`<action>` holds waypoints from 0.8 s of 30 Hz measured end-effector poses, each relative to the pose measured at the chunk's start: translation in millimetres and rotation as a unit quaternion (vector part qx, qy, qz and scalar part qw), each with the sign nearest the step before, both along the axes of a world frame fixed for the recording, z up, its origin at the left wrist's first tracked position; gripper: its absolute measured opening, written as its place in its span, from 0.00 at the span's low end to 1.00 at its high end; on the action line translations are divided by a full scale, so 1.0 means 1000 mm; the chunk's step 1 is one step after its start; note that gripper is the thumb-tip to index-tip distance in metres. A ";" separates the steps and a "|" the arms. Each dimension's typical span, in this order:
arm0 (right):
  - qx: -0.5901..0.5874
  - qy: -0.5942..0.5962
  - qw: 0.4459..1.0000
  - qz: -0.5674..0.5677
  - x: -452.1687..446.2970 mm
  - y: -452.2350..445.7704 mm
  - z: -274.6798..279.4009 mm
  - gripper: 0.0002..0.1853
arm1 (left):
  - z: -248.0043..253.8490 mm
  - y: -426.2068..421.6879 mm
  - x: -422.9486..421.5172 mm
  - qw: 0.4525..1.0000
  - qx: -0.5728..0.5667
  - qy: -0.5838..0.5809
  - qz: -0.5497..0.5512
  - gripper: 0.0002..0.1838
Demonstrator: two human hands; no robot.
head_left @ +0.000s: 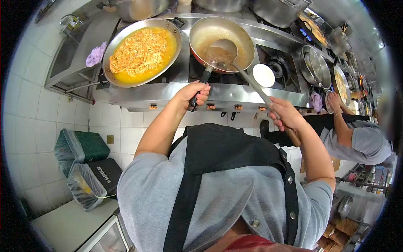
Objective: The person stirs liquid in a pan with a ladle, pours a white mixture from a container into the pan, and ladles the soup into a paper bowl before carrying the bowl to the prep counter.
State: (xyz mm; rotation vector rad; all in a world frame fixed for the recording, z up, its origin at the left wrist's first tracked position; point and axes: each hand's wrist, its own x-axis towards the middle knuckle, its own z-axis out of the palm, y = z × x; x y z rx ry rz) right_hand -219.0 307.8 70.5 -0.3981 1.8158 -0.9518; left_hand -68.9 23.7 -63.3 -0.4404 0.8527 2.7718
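Note:
My left hand is wrapped round the black handle of a red-sided frying pan on the stove. In my right hand is the long handle of a metal ladle, whose bowl rests inside that pan in a brown sauce. Left of the frying pan, a wide metal pan holds shredded food in yellow-orange liquid. A white bowl stands on the stove just right of the frying pan.
Large pots line the stove's back. A purple cloth lies at the left. Stacked metal pans sit at the right, where a co-worker reaches toward other pans. Lined bins stand on the floor at lower left.

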 end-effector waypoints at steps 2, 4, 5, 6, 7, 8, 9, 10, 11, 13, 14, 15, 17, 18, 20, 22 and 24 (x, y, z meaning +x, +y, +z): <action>-0.027 -0.120 0.991 -0.043 0.014 -0.002 0.011 0.18 | -0.002 0.000 -0.002 1.000 -0.009 0.002 -0.007 0.05; -0.036 -0.165 0.982 -0.082 0.019 -0.003 0.014 0.17 | -0.006 0.001 -0.001 1.000 -0.002 -0.012 -0.013 0.05; -0.042 -0.210 0.970 -0.117 0.022 -0.003 0.015 0.16 | -0.006 0.003 0.000 1.000 -0.002 -0.014 -0.016 0.05; -0.066 -0.247 0.957 -0.136 0.025 -0.003 0.015 0.16 | -0.003 0.004 0.003 1.000 0.003 -0.015 -0.010 0.04; -0.067 -0.249 0.956 -0.138 0.027 -0.002 0.015 0.16 | -0.001 0.006 0.005 1.000 0.008 -0.017 -0.005 0.04; -0.086 -0.270 0.948 -0.146 0.029 -0.001 0.015 0.16 | -0.002 0.006 0.006 1.000 0.006 -0.018 -0.009 0.04; -0.104 -0.291 0.939 -0.154 0.030 0.001 0.015 0.16 | -0.004 0.005 0.007 1.000 0.017 -0.015 -0.009 0.04; -0.106 -0.292 0.937 -0.158 0.031 0.002 0.016 0.16 | -0.005 0.006 0.008 0.999 0.029 -0.010 -0.009 0.05; -0.109 -0.275 0.942 -0.157 0.032 0.004 0.017 0.16 | -0.005 0.006 0.008 0.999 0.028 -0.010 -0.015 0.05; -0.113 -0.256 0.946 -0.163 0.032 0.008 0.022 0.16 | -0.006 0.009 0.006 0.999 0.038 0.001 -0.013 0.04; -0.119 -0.235 0.951 -0.160 0.032 0.011 0.025 0.15 | -0.003 0.011 0.004 0.999 0.038 0.003 -0.021 0.04; -0.124 -0.214 0.956 -0.157 0.031 0.014 0.028 0.15 | 0.000 0.013 0.002 0.999 0.035 -0.004 -0.019 0.04; -0.128 -0.213 0.953 -0.173 0.027 0.022 0.032 0.15 | 0.003 0.018 -0.001 0.999 0.031 -0.009 -0.024 0.04; -0.138 -0.220 0.947 -0.189 0.026 0.026 0.035 0.14 | 0.003 0.019 -0.003 0.999 0.027 -0.009 -0.024 0.04; -0.161 -0.238 0.933 -0.215 0.023 0.036 0.040 0.15 | 0.003 0.023 -0.007 0.999 0.022 -0.007 -0.032 0.04; -0.166 -0.239 0.928 -0.233 0.022 0.047 0.047 0.15 | 0.002 0.026 -0.009 0.999 0.031 -0.003 -0.031 0.04; -0.173 -0.233 0.927 -0.237 0.021 0.058 0.051 0.17 | -0.003 0.027 -0.013 0.998 0.044 0.002 -0.039 0.03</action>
